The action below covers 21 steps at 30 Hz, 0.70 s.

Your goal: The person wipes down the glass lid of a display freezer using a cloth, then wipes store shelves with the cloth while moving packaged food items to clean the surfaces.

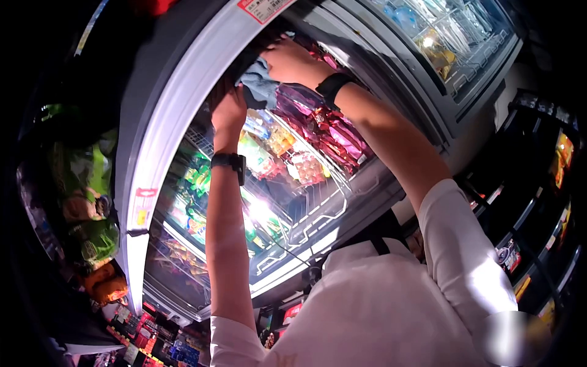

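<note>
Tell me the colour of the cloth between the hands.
Grey-blue; the cloth shows best in the head view.

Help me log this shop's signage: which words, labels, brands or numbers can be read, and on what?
None can be read with certainty.
Red-bordered tag on the pale freezer edge: print too small.
Red-and-orange label, lower on that edge: blurred.
Pink packets inside: unreadable.
Shirt mark: too faint.
</note>
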Tool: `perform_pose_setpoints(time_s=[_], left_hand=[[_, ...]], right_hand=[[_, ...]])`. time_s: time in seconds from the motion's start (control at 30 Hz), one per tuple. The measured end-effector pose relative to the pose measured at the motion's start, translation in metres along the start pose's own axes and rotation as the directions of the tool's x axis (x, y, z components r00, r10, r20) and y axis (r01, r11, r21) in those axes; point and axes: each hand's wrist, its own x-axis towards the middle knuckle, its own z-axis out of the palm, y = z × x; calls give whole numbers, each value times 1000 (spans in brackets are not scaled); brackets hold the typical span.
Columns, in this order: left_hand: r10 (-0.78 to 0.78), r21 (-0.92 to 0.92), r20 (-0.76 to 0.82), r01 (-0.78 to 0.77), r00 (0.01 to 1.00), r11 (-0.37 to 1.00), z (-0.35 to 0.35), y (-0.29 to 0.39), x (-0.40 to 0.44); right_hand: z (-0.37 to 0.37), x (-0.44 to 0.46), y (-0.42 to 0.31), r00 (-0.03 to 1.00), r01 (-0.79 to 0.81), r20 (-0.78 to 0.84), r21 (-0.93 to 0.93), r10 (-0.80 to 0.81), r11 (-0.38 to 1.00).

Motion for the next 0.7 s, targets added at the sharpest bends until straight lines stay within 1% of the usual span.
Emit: perform_pose_setpoints(time_s=[0.07, 0.1, 0.13, 0.2, 0.23, 0.27, 0.33, 0.37, 0.4, 0.47, 0.5, 0.53, 0.57, 0.6, 0.63, 0.67, 0.7], left_hand=[[-130, -97, 152, 146, 980, 984, 0, 1, -21], [-307, -37, 436, 357, 846, 933, -29, 21, -22], [-212, -74, 268, 239, 940, 968, -18, 16, -48], [-125, 20, 86, 123, 988, 992, -16, 23, -96], [-153, -34, 99, 157, 983, 987, -24, 31, -122], [-178, -46, 128, 185, 976, 982, -39, 43, -145], [-223, -109, 171, 243, 960, 964, -64, 66, -198], [-239, -111, 228, 269, 944, 957, -76, 78, -224], [-240, -131, 251, 278, 938, 952, -85, 88, -251], [-266, -147, 305, 322, 914, 935, -98, 107, -304], [-276, -143, 322, 335, 906, 931, -105, 117, -328], [-279, -145, 343, 344, 897, 928, -113, 123, -342], [-240, -173, 364, 319, 900, 932, -116, 121, -354], [-199, -199, 386, 292, 901, 936, -121, 116, -365], [-133, -230, 420, 247, 898, 942, -125, 104, -365], [-83, -227, 418, 192, 905, 955, -128, 88, -364], [-84, -186, 403, 172, 911, 967, -129, 68, -360]], right_hand=[[19, -18, -12, 996, 84, -46, 64, -81, 994], [10, -27, -23, 993, 115, -45, 85, -112, 990], [1, -41, -38, 987, 140, -75, 8, -139, 990], [-10, -76, -66, 992, 120, 19, 117, -123, 986], [-10, -97, -78, 990, 134, 22, 165, -139, 977], [-12, -119, -91, 988, 146, 26, 218, -155, 965], [-34, -163, -116, 976, 201, 46, 193, -214, 960], [-33, -188, -127, 979, 195, 11, 240, -204, 951], [-32, -212, -139, 981, 191, -20, 293, -194, 937], [-53, -243, -166, 977, 110, 143, 311, -161, 944], [-58, -255, -177, 971, 139, 145, 311, -191, 940], [-62, -267, -187, 974, 112, 152, 316, -166, 942], [-62, -276, -194, 978, 80, 159, 320, -137, 944], [-63, -275, -198, 975, 92, 165, 321, -152, 942], [-65, -270, -202, 974, 77, 180, 307, -137, 948], [-63, -264, -206, 973, 63, 194, 294, -125, 954], [-57, -254, -204, 982, 119, 104, 307, -157, 944]])
